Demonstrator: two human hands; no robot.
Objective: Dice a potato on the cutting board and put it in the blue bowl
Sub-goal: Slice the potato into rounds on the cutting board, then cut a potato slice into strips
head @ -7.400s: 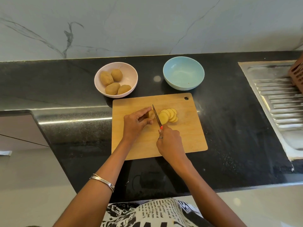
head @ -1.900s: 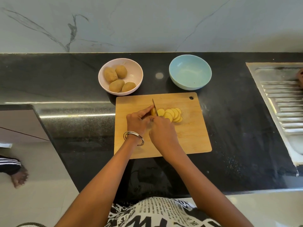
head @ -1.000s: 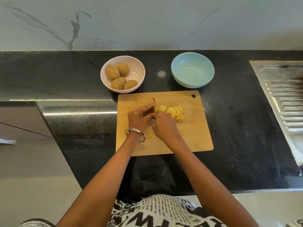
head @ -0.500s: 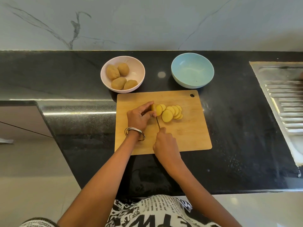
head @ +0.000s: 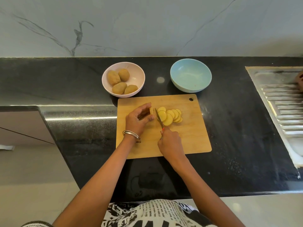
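Observation:
A wooden cutting board lies on the black counter. My left hand pinches the small remaining end of a potato on the board. My right hand grips a small knife, whose blade rests just right of that end piece. Several round yellow potato slices lie fanned out to the right of the blade. The blue bowl stands behind the board with nothing in it.
A pink bowl holding several whole potatoes stands behind the board's left corner. A steel sink drainboard runs along the right. The counter steps down at the left edge.
The knife has cut off more slices and the fan has grown. My right hand has pulled back toward me, and the potato end in my left hand is shorter.

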